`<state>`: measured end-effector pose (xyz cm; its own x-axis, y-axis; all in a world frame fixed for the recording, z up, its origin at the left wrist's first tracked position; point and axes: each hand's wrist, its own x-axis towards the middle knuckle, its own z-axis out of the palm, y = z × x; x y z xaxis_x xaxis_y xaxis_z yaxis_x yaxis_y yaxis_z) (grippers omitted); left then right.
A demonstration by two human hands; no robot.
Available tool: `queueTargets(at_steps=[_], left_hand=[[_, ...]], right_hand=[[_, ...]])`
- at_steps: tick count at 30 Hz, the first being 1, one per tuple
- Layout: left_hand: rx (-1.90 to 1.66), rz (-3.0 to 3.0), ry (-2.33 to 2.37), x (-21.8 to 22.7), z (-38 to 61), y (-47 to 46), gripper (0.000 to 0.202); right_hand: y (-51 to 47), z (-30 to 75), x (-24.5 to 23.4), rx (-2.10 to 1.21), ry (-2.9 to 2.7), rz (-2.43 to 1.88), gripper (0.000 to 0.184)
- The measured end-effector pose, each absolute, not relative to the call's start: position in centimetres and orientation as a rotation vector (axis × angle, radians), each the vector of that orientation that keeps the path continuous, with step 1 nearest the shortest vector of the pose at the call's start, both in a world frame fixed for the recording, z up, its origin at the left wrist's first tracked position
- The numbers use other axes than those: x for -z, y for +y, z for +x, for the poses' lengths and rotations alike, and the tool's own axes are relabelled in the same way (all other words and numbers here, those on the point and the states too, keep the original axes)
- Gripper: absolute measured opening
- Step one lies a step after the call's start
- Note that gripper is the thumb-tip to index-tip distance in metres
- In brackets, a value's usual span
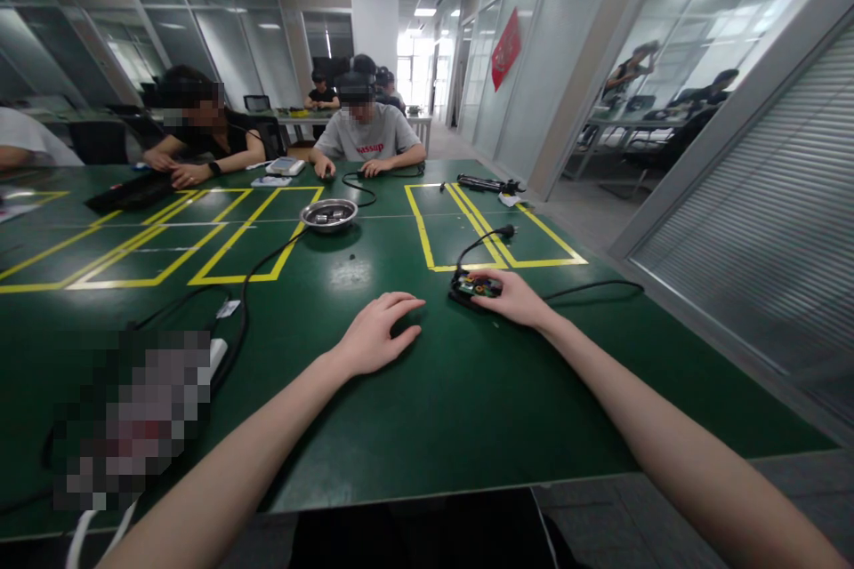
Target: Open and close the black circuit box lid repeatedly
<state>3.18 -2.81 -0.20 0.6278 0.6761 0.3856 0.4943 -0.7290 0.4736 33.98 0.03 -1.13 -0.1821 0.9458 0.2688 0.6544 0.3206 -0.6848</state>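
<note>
My right hand (511,297) grips a small opened black casing with a circuit board (478,285) showing in it, thumb and fingers along its sides, on the green table. From its far side a short black cable ends in a plug (508,231); another black cable (593,287) shows to the right of my wrist. My left hand (382,333) rests palm down on the tabletop to the left, thumb and fingers apart, holding nothing. A gap separates it from the casing.
A metal bowl (329,214) with small metal parts stands farther back. Yellow tape (233,277) marks rectangles on the green table (427,427). At left lie a blurred-out object (143,409), a white power strip (214,362) and cables. A folded black tripod (481,184) lies far right. People sit opposite.
</note>
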Motion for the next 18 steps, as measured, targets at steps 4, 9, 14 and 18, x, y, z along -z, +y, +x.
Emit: queueTargets(at_steps=[4,9,14,18], left_hand=[[-0.867,2.541,0.862,-0.5,3.1,-3.3,0.045],[-0.697,2.544,0.768,-0.8,3.2,-3.7,0.053],[-0.65,2.577,0.844,-0.4,3.2,-3.4,0.059],[-0.621,2.621,0.879,-0.4,3.0,-3.0,0.056]], right_hand=[[-2.8,29.4,0.5,-0.918,-2.171,-1.041,0.042],[-4.5,27.6,-0.1,-1.025,-2.225,-0.841,0.038],[-4.0,28.0,-0.5,-0.771,-2.188,-0.799,0.03],[-3.4,29.1,-1.1,-0.52,-2.219,-0.981,0.03]])
